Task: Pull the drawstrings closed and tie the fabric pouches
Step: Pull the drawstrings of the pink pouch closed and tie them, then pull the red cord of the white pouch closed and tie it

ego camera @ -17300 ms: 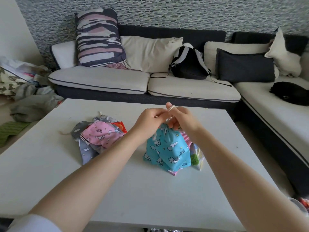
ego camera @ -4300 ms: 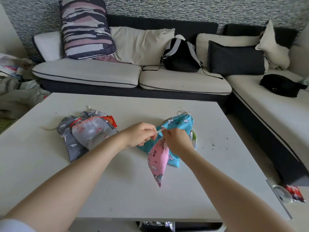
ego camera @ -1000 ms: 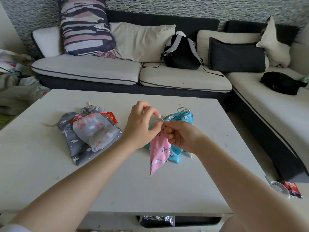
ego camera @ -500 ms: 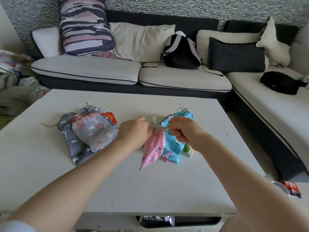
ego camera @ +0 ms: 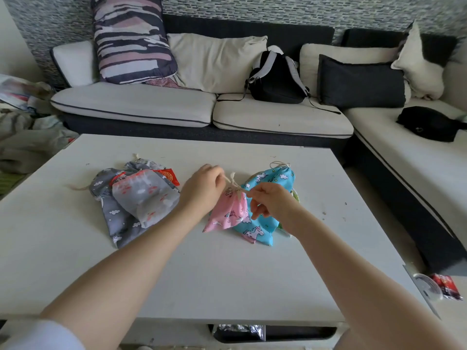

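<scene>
We're seeing left hand (ego camera: 202,189) & right hand (ego camera: 271,203) pinching pink pouch (ego camera: 228,213) drawstring (ego camera: 233,183), knot partly hiding behind fingers, pouch print lettering too small to be reading.

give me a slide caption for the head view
Both hands, left hand and right hand, pinch the cream drawstring of a pink unicorn-print fabric pouch on the white table.

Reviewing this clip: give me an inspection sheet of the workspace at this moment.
Surface: white table, marked with small specks.
Job's things: pink pouch gathered at the neck, cord pulled sideways; blue pouch lies behind it; grey pouch under a pale pouch.
Clutter: red packet by the grey pouch.
Grippers: left hand and right hand each pinch a cord end.
Cables: nothing seen.
Surroundings: sofa, black backpack, cushions.
</scene>
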Available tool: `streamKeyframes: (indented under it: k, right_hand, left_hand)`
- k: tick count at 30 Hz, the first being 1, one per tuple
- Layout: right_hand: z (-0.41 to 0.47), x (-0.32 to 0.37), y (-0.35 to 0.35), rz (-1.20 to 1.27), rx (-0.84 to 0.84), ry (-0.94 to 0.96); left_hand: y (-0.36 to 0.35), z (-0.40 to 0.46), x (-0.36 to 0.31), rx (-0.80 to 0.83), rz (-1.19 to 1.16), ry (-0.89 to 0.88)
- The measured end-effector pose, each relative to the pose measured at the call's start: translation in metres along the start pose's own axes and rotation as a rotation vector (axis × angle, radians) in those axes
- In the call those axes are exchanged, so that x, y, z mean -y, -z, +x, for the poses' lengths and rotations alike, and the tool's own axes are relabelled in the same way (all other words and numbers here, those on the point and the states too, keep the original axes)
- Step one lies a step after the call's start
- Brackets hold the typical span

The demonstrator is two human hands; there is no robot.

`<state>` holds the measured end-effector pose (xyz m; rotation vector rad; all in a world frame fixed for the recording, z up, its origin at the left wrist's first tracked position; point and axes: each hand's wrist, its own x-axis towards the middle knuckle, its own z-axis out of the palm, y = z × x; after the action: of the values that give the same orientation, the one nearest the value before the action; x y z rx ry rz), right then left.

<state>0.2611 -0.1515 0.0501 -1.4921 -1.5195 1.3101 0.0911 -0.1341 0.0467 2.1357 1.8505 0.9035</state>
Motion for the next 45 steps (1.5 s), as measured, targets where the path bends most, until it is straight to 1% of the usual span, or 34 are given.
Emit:
streamKeyframes:
  k: [1,2,4,5,6,7,8,9,12,14,16,18,19,21,23,24,26,27,29,31,32,35,36,38,41,42,44,45]
  right_hand:
    - [0.000,-0.001,0.001,0.002,-0.016,-0.002]
    - [0.001,-0.002,0.001,0.076,-0.042,-0.023]
    - [0.001,0.000,-0.001,0.441,-0.086,-0.109]
    - [0.003,0.002,-0.003,0.631,-0.103,-0.139]
    - [0.005,0.003,-0.004,0.754,-0.113,-0.148]
    - [0.007,0.005,-0.006,0.794,-0.111,-0.143]
    - [0.007,0.006,-0.008,0.781,-0.088,-0.135]
    - [0.007,0.008,-0.010,0.738,-0.046,-0.127]
    - [0.003,-0.002,-0.012,0.664,0.059,-0.157]
    - [0.001,-0.011,-0.014,0.641,0.049,-0.154]
    - [0.002,-0.017,-0.016,0.620,-0.007,-0.124]
    - [0.003,-0.021,-0.015,0.575,-0.057,-0.098]
    - [0.005,-0.024,-0.013,0.580,-0.046,-0.070]
    - [0.005,-0.028,-0.009,0.625,0.047,0.003]
    - [0.007,-0.030,-0.007,0.599,0.085,0.047]
    - [0.009,-0.029,-0.008,0.578,0.048,0.062]
    - [0.018,-0.029,-0.010,0.536,-0.104,0.064]
    - [0.025,-0.028,-0.011,0.522,-0.197,0.046]
    - [0.038,-0.030,-0.009,0.539,-0.339,-0.005]
    - [0.054,-0.036,-0.007,0.557,-0.403,-0.075]
    - [0.062,-0.041,-0.007,0.525,-0.419,-0.116]
    - [0.085,-0.060,-0.007,0.288,-0.437,-0.194]
    - [0.088,-0.066,-0.006,0.225,-0.421,-0.184]
    - [0.097,-0.076,-0.010,0.093,-0.357,-0.160]
    - [0.105,-0.084,-0.021,-0.095,-0.231,-0.127]
    - [0.108,-0.085,-0.027,-0.136,-0.243,-0.110]
    - [0.112,-0.083,-0.037,-0.175,-0.368,-0.054]
    - [0.113,-0.080,-0.042,-0.191,-0.424,-0.009]
  left_hand:
    - [-0.001,-0.001,-0.007,-0.009,-0.264,0.038]
    - [-0.001,-0.001,-0.016,0.014,-0.600,0.136]
    - [-0.001,-0.002,-0.032,0.133,-1.371,0.391]
    - [0.000,-0.002,-0.035,0.200,-1.663,0.487]
    - [0.000,-0.001,-0.037,0.249,-1.829,0.547]
    - [-0.001,0.000,-0.037,0.271,-1.888,0.585]
    - [-0.001,0.002,-0.036,0.265,-1.877,0.621]
    - [-0.002,0.004,-0.036,0.232,-1.811,0.659]
    - [-0.008,0.006,-0.032,0.166,-1.435,0.709]
    - [-0.011,0.007,-0.027,0.157,-1.286,0.721]
    - [-0.015,0.009,-0.024,0.165,-1.265,0.732]
    - [-0.015,0.009,-0.024,0.239,-1.293,0.753]
    - [-0.015,0.009,-0.025,0.295,-1.310,0.758]
    - [-0.016,0.010,-0.026,0.375,-1.315,0.754]
    - [-0.019,0.014,-0.027,0.360,-1.302,0.752]
    - [-0.020,0.017,-0.028,0.323,-1.320,0.746]
    - [-0.025,0.022,-0.024,0.245,-1.357,0.742]
    - [-0.029,0.024,-0.020,0.227,-1.354,0.749]
    - [-0.037,0.025,-0.009,0.247,-1.297,0.766]
    - [-0.045,0.025,0.005,0.275,-1.169,0.790]
    - [-0.049,0.026,0.014,0.275,-1.110,0.806]
    - [-0.060,0.030,0.045,0.264,-0.978,0.836]
    - [-0.063,0.030,0.054,0.259,-0.895,0.814]
    - [-0.070,0.032,0.077,0.253,-0.606,0.726]
    - [-0.071,0.033,0.108,0.177,-0.195,0.625]
    - [-0.071,0.033,0.120,0.161,-0.055,0.595]
    - [-0.070,0.030,0.137,0.154,0.203,0.562]
    - [-0.069,0.028,0.144,0.163,0.289,0.562]
